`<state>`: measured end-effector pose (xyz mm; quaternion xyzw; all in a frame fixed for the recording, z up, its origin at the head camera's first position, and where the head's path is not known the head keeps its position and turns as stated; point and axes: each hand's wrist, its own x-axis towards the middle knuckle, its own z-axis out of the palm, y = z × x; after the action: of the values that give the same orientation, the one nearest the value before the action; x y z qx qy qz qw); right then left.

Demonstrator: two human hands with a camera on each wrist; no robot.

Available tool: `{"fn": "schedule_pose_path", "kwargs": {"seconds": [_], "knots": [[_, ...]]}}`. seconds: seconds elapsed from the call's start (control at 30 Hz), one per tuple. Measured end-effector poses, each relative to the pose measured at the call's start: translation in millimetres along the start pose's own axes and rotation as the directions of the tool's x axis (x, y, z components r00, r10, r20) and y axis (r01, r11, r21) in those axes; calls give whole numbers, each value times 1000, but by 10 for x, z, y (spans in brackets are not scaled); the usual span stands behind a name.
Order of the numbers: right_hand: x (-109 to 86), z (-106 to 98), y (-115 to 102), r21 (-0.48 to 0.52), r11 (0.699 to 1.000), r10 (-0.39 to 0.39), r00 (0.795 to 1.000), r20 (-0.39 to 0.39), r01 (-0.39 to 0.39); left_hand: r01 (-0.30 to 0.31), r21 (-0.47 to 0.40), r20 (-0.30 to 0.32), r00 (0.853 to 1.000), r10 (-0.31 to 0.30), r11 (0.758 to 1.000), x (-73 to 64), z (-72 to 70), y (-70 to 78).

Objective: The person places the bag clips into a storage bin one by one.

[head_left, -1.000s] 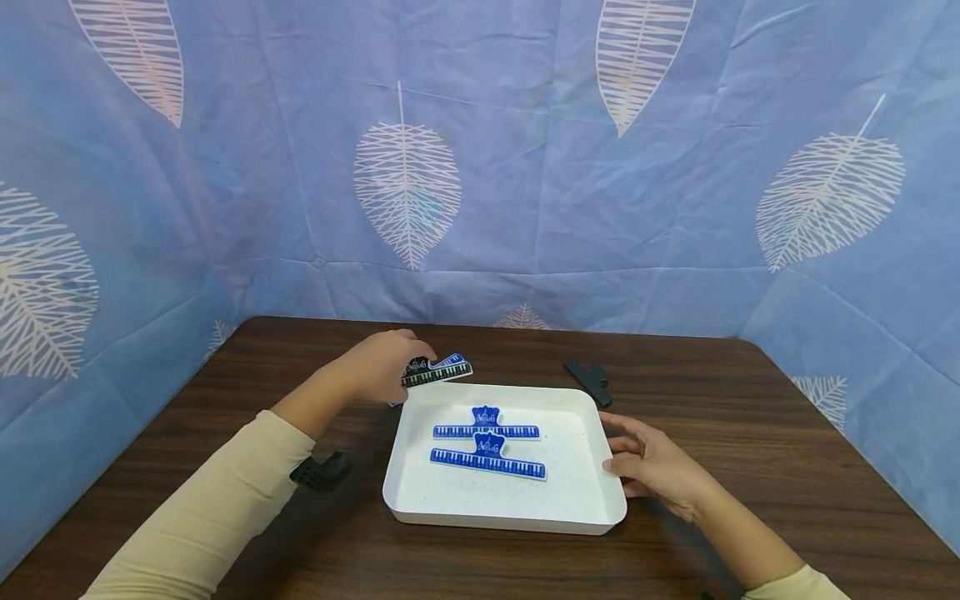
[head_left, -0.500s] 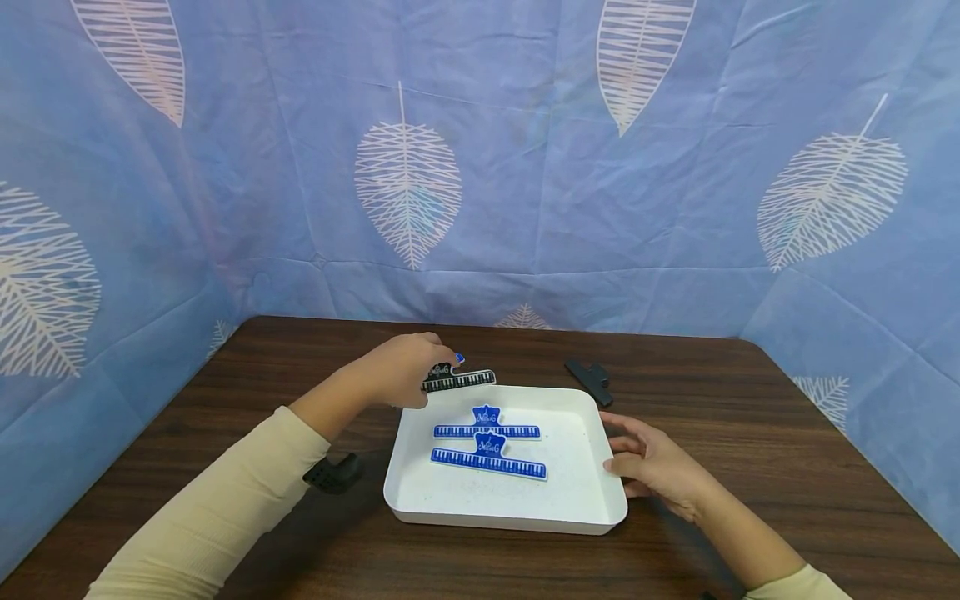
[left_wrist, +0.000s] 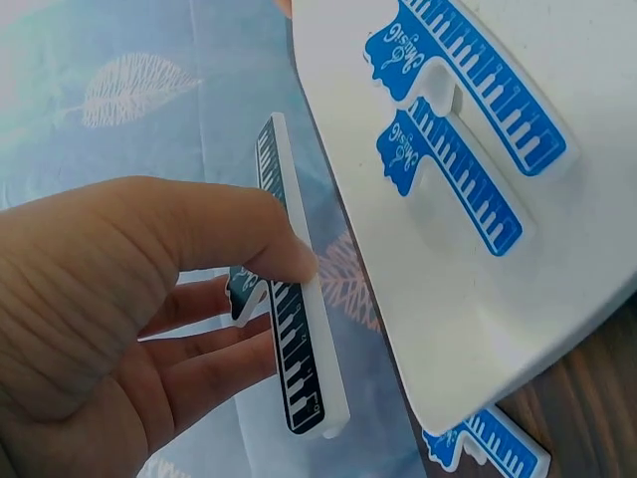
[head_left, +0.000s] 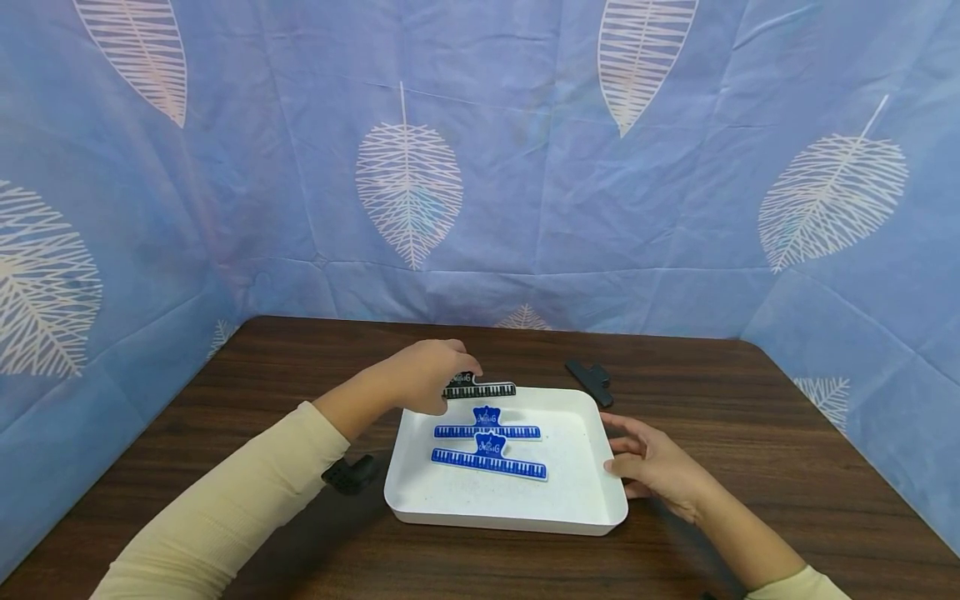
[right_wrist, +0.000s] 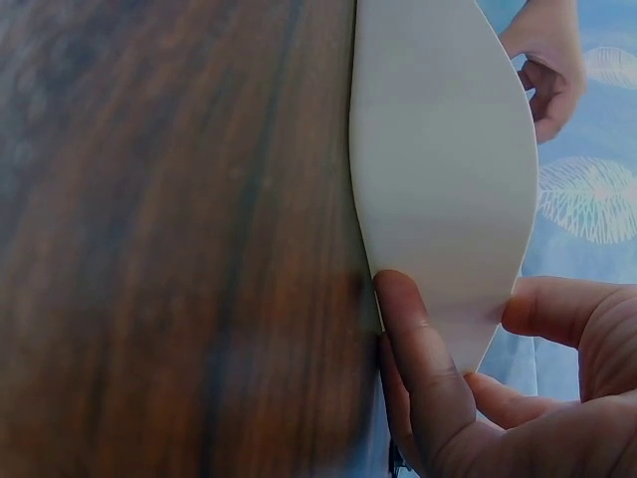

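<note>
My left hand [head_left: 431, 375] pinches a black clip [head_left: 491, 390] with a piano-key print, held over the far left rim of the white tray [head_left: 573, 500]. In the left wrist view the thumb presses one side of the black clip [left_wrist: 304, 368] and the fingers lie behind it. Two blue piano-key clips lie in the tray, a nearer clip [head_left: 517, 468] and a farther clip [head_left: 522, 432], close together. My right hand [head_left: 663, 471] holds the tray's right side. The right wrist view shows its thumb at the rim and its fingers along the outer wall [right_wrist: 438, 169].
Behind the tray's far right corner, a plain black clip [head_left: 590, 382] lies on the dark wooden table [head_left: 750, 400]. Another blue clip [left_wrist: 488, 443] shows beside the tray corner in the left wrist view. A blue leaf-patterned cloth [head_left: 480, 200] stands around the table's back and sides.
My left hand has moved to the right with the black clip, from beside the tray's far left corner to over its far rim. My right hand and the tray stay put.
</note>
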<state>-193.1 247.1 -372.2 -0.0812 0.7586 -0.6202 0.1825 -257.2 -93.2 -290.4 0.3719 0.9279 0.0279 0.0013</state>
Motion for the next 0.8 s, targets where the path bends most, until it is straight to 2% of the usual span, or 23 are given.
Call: {"fn": "schedule_pose_path", "kwargs": {"seconds": [0.17, 0.47, 0.8], "knots": [[-1, -1, 1, -1, 1000, -3, 1000, 3, 3, -20, 7, 6, 1000, 20, 1000, 63, 26, 54], [-2, -10, -4, 7, 1000, -6, 1000, 11, 6, -57, 18, 53, 997, 56, 998, 179, 94, 176], [1, -8, 4, 6, 1000, -11, 1000, 14, 11, -134, 32, 123, 984, 130, 990, 315, 174, 309]]}}
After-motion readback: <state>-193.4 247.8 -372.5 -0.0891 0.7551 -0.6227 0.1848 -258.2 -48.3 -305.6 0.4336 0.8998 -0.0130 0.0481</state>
